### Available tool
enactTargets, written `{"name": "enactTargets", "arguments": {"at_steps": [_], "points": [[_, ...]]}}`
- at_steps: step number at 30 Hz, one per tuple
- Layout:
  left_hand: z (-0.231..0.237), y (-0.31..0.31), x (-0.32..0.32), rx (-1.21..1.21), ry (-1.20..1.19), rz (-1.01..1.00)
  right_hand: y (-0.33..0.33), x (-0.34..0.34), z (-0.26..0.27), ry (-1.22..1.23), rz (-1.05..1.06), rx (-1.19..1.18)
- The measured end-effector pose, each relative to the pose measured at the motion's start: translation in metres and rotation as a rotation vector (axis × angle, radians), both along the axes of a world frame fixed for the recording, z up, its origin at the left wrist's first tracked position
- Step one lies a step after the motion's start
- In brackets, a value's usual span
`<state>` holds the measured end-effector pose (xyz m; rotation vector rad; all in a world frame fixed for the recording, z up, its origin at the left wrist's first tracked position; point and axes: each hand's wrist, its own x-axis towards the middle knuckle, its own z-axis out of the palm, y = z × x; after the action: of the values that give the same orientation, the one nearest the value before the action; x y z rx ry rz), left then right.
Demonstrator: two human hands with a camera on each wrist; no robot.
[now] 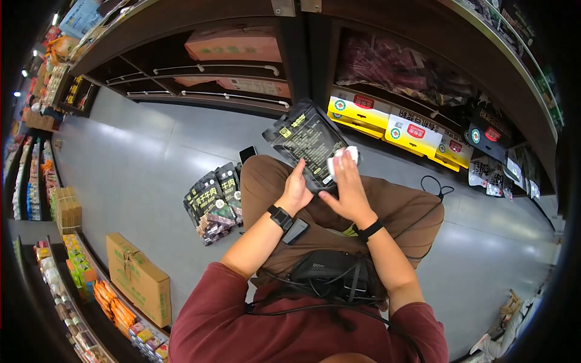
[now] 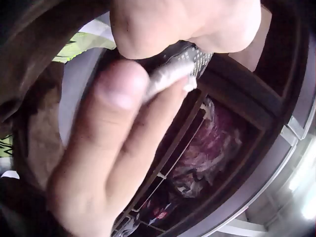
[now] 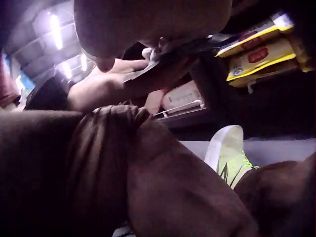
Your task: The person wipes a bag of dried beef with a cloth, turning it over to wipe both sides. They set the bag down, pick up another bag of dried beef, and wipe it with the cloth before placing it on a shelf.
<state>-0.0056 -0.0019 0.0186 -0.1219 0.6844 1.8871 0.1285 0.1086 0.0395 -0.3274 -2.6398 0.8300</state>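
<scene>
Sits on the grey, shiny floor (image 1: 145, 151) in a maroon short-sleeved top (image 1: 284, 336) and brown trousers (image 1: 260, 181). Holds a black, flat, rectangular pouch with pale printing (image 1: 302, 142) tilted above the lap, gripping its lower left edge in the left hand (image 1: 295, 192), with the thumb along the front. Presses a small, crumpled white cloth (image 1: 331, 164) against the pouch's right side with the right hand (image 1: 351, 193), its fingers laid out nearly straight over the cloth and its thumb near the pouch's bottom edge. Wears a black, square-faced watch (image 1: 280, 219) on the left wrist and a black band (image 1: 369, 230) on the right. Has a fanned pile of black, printed pouches (image 1: 209, 209) on the floor beside the left knee, near a black phone (image 1: 247, 153). Faces dark brown shelving (image 1: 308, 54), with yellow-and-white cardboard boxes (image 1: 414, 130) ahead to the right.
</scene>
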Motion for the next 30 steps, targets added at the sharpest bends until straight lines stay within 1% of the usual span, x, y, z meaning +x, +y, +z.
{"name": "enactTargets", "arguments": {"at_steps": [1,3,5,8,9,11,13,14,15,17,21,23,24,26,27,29,30], "points": [[-0.003,-0.001,-0.002,0.026,-0.048,-0.024,-0.005,0.001,0.005,-0.063,0.079,0.089],[-0.008,-0.004,-0.003,-0.070,-0.075,-0.037,-0.016,0.000,0.019,-0.122,0.252,0.067],[-0.002,-0.004,-0.003,-0.087,-0.066,-0.028,-0.016,0.000,0.017,-0.103,0.249,0.052],[-0.005,-0.002,-0.001,0.024,0.026,-0.026,-0.001,-0.001,0.008,-0.040,0.059,0.118],[-0.006,-0.001,0.000,-0.007,0.045,0.011,0.005,0.000,0.009,-0.001,-0.030,0.074],[-0.006,-0.006,0.000,0.038,-0.003,-0.033,0.020,0.003,0.001,0.093,-0.207,-0.006],[-0.011,-0.008,-0.001,0.034,-0.019,-0.034,0.040,0.012,-0.017,0.116,-0.276,-0.269],[-0.010,-0.009,0.000,0.026,-0.036,-0.041,0.047,0.016,-0.020,0.144,-0.281,-0.351],[-0.010,-0.009,0.000,0.026,-0.037,-0.039,0.048,0.019,-0.022,0.178,-0.325,-0.634],[-0.006,-0.009,-0.001,0.017,-0.029,-0.067,0.056,0.021,-0.030,0.254,-0.347,-0.949],[-0.012,-0.008,-0.004,0.015,-0.016,-0.074,0.059,0.026,-0.023,0.202,-0.380,-1.004],[-0.015,-0.006,-0.004,-0.007,0.071,-0.014,0.056,0.024,-0.018,0.260,-0.402,-1.080],[-0.016,-0.005,-0.004,-0.007,0.070,-0.004,0.056,0.024,-0.017,0.253,-0.393,-1.080],[-0.012,-0.004,-0.003,-0.173,0.223,0.051,0.057,0.024,-0.017,0.237,-0.411,-1.070],[-0.013,-0.004,-0.003,-0.172,0.218,0.061,0.056,0.024,-0.017,0.228,-0.404,-1.068],[-0.015,-0.003,-0.004,-0.110,0.380,0.081,0.054,0.023,-0.014,0.252,-0.408,-1.048],[-0.016,-0.003,-0.005,-0.089,0.398,0.089,0.054,0.023,-0.012,0.245,-0.404,-1.047]]}}
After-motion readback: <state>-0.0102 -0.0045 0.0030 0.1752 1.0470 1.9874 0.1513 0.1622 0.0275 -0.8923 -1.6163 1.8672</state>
